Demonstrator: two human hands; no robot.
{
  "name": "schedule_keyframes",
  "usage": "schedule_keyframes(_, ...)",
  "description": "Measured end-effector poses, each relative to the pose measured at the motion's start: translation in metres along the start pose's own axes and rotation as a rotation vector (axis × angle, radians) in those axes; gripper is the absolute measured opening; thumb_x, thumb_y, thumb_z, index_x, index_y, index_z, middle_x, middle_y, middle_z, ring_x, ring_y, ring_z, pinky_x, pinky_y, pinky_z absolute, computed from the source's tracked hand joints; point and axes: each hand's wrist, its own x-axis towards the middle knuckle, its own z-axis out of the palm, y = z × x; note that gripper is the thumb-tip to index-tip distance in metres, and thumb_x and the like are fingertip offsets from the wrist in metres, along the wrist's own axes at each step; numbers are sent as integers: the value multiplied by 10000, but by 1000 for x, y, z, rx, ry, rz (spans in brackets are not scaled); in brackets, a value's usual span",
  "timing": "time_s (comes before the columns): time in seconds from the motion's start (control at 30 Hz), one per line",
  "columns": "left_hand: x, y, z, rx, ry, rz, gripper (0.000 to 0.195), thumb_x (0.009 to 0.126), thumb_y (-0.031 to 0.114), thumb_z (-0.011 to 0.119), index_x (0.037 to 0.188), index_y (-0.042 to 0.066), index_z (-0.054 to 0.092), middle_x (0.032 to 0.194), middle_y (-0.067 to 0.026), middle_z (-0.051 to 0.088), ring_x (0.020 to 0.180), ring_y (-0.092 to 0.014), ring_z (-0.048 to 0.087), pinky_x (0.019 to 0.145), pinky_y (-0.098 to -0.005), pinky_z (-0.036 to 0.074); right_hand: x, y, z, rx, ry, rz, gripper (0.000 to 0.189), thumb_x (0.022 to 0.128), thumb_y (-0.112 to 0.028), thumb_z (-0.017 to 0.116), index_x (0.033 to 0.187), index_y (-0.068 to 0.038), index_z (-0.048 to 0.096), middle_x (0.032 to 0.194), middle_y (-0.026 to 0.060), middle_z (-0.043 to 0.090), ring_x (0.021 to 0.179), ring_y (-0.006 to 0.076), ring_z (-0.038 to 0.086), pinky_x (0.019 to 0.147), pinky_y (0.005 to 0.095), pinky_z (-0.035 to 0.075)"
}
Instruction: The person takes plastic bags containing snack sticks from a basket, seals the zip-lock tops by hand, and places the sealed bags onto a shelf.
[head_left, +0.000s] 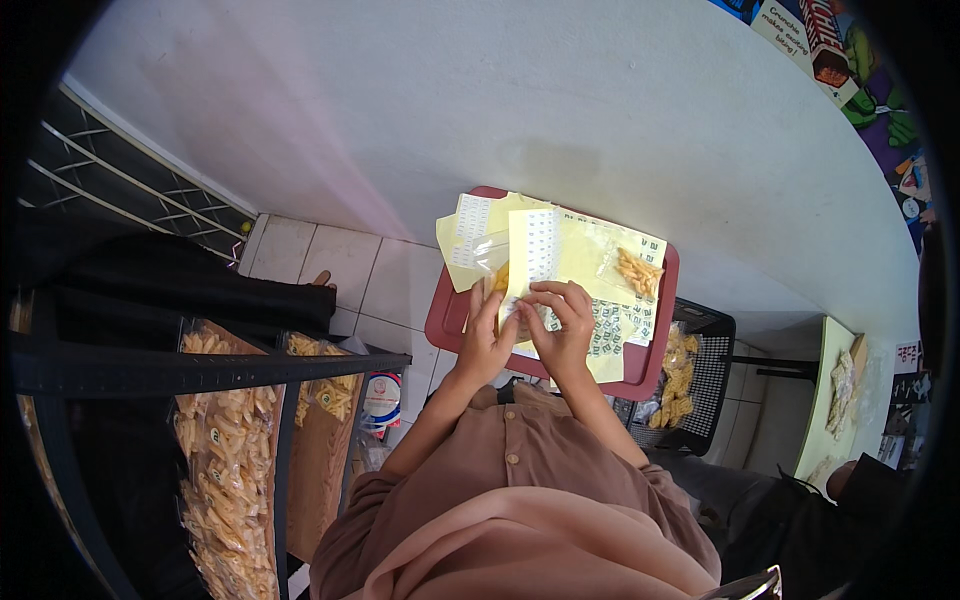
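My left hand (484, 341) grips a pale yellow sticker sheet (534, 244) printed with rows of small labels. Partly behind that sheet is a clear plastic bag (491, 251) with yellow snack sticks at its bottom, close to my left fingers; whether they hold it too is hidden. At the sheet's lower part, my right hand (561, 319) has its thumb and fingers drawn together on the paper. Any loose label between them is too small to tell. More sticker sheets (600, 225) lie on a red tray (651, 382) under my hands. A filled snack bag (639, 274) rests on them at the right.
A black plastic crate (712, 390) with bagged snacks (675, 375) stands right of the tray. At left, a black-framed rack (225, 373) carries many snack bags (229, 465). A white wall (450, 112) rises beyond the tray. Other people's dark clothing (165, 281) shows left and right.
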Motion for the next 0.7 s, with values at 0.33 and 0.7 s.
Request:
schedule_keyframes(0.33,-11,-165,-13,-388,172,-486,303,809,65,535,1091,-6,452,1029,-123,529,954,-192,514,816,-295,414,-33,58,0,614,44,540,51,823,-38,548,863,-7,547,986,57,527,847,91,505,745,207,395)
schedule_keyframes(0.7,-25,-179,-43,496,469,-425,291,756,181,613,968,33,480,1004,-195,436,1002,-349,420,882,-417,340,-67,73,-1,574,-38,690,90,805,-105,583,833,-21,567,946,76,537,878,151,532,765,275,440)
